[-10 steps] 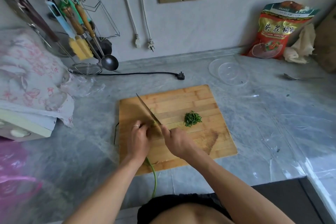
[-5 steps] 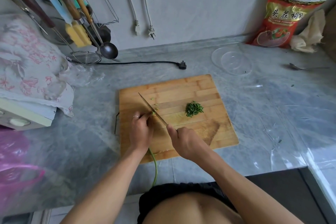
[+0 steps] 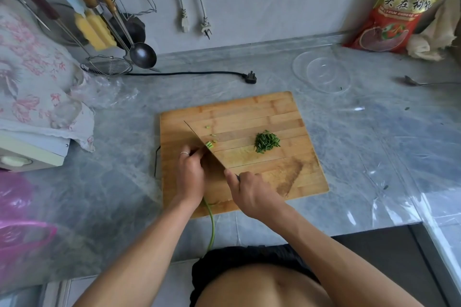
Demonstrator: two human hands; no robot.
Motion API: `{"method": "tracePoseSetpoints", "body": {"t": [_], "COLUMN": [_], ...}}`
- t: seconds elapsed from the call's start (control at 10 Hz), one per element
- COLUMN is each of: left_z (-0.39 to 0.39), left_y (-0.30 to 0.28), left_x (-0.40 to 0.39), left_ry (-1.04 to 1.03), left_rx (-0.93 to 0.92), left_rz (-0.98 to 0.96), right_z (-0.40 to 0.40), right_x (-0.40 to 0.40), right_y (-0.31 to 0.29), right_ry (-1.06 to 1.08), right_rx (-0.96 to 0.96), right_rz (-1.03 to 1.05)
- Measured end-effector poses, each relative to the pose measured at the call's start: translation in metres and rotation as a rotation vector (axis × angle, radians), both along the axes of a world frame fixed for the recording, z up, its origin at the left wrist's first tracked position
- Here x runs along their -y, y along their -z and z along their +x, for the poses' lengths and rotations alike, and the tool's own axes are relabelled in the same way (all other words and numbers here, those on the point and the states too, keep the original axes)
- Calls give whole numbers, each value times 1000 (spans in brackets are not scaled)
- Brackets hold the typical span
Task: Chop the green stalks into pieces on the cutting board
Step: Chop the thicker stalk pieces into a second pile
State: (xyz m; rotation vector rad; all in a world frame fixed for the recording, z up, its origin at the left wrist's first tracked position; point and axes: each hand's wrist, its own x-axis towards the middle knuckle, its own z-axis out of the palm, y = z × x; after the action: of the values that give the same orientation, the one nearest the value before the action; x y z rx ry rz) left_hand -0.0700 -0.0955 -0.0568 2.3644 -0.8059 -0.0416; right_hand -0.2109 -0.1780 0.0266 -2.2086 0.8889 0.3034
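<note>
A wooden cutting board lies on the grey marble counter, close to its front edge. The left hand curls its fingers down onto the green stalks at the board's left side; their uncut tails trail off the board's front edge and past the counter's. The right hand is clamped round the handle of a knife, whose blade slants across the board against the left fingers. A few cut bits lie just beyond the blade. A pile of chopped greens sits mid-board.
</note>
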Motion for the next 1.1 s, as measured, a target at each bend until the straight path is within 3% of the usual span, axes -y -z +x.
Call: {"method": "tracePoseSetpoints", "body": {"t": [0.1,0.3,0.4,0.5,0.6,0.8,0.9,1.1], "left_z": [0,1,2,5,4,4,3,1], "left_y": [-4,-6,-3,0,0,-1,-3,-6], "left_x": [-2,2,1,-1,-3,-3,-5,-6], "left_ry": [34,24,39,38,54,62,88,110], "left_rx": [12,-4,4,-9,-12,8,22,38], "left_rz": [13,-7,4,27,25,28,7,-22], "right_z": [6,3,-4,17,16,-8,2,11], "right_x": [11,16,12,5,8,14,6,10], "right_y": [13,11,9,9,10,19,2,1], "right_ry": [-164,88,36,57,-91,-58,229,107], "right_rx": [119,182,129,82,188,327,172,64], "right_rz": [-218,176,34,19,-52,-219,102,164]}}
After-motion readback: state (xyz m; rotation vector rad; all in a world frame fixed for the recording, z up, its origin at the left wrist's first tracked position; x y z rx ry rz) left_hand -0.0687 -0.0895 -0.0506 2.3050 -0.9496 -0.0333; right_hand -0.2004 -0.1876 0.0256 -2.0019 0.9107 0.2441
